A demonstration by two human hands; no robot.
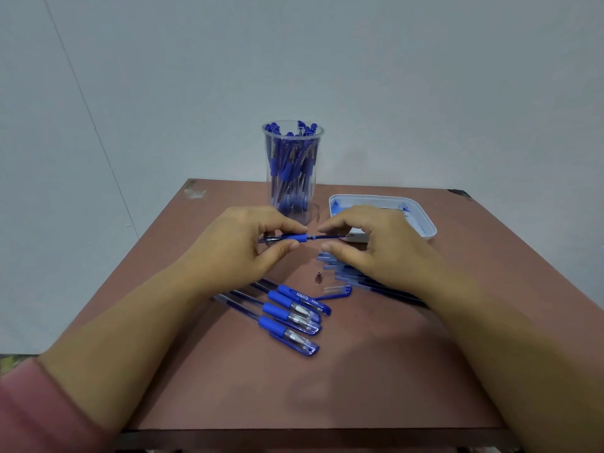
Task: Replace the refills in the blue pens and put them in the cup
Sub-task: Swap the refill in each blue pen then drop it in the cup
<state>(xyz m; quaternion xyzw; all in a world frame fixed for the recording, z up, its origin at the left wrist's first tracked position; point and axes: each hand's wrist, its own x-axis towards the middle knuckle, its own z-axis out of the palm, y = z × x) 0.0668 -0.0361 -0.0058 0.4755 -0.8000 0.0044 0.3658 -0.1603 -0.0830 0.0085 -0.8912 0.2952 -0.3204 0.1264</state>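
My left hand (pixel 242 243) pinches a blue pen (pixel 294 238) by its rubber grip, level above the table. A thin refill (pixel 315 237) sticks out of the pen's right end. My right hand (pixel 372 246) has thumb and forefinger curled round that refill, close to the grip. Behind the hands stands a clear cup (pixel 322 134) holding several blue pens. Several capped blue pens (pixel 289 318) lie side by side on the table in front of my left hand. A bundle of blue refills (pixel 343 276) lies partly hidden under my right hand.
A white tray (pixel 430 227) with blue stains sits at the back right. A small metal pen tip (pixel 318 276) and a loose blue cap (pixel 338 291) lie between the hands and the pens. All of this rests on a brown table (pixel 359 380) against a grey wall.
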